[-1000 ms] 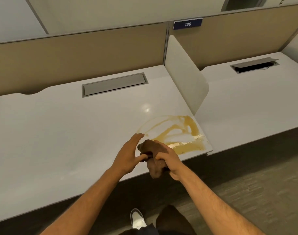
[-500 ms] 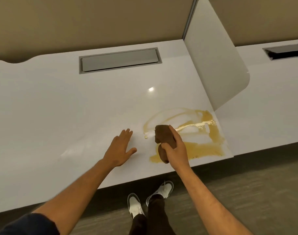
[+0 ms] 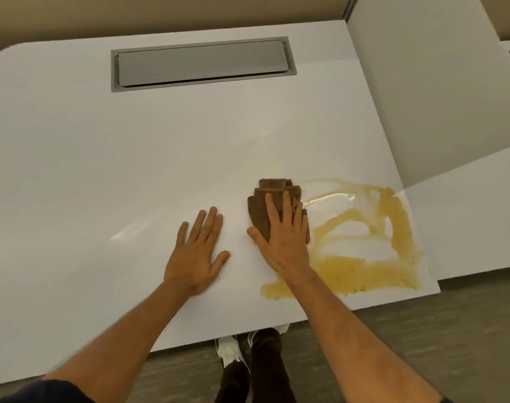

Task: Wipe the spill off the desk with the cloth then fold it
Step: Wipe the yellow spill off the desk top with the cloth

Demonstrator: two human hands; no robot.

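Two hands lie on the white worktop (image 3: 73,158), both with fingers straight. The left hand (image 3: 194,254) is spread flat, palm down, on bare surface just left of the mess, grasping nothing. The right hand (image 3: 282,237) presses down on a brown cloth (image 3: 266,199), fingers extended over it and the thumb out to the left touching the worktop; the fingers are not curled around the fabric. The cloth is bunched in layered folds, its far end showing beyond the fingertips, and it sits at the left edge of the spill (image 3: 364,257).

The spill is a yellowish-brown liquid smeared in streaks and loops over the right front corner of the worktop, reaching close to the front edge and to the right-hand edge. A glossy wet streak runs from beside the cloth toward the right. A part of the puddle passes under the right forearm.

Farther back, a grey rectangular cable hatch (image 3: 202,64) is set flush into the worktop. A white divider panel (image 3: 439,97) rises at the right edge. Below the front edge, white shoes (image 3: 227,349) and dark trousers stand on a grey floor (image 3: 422,330).
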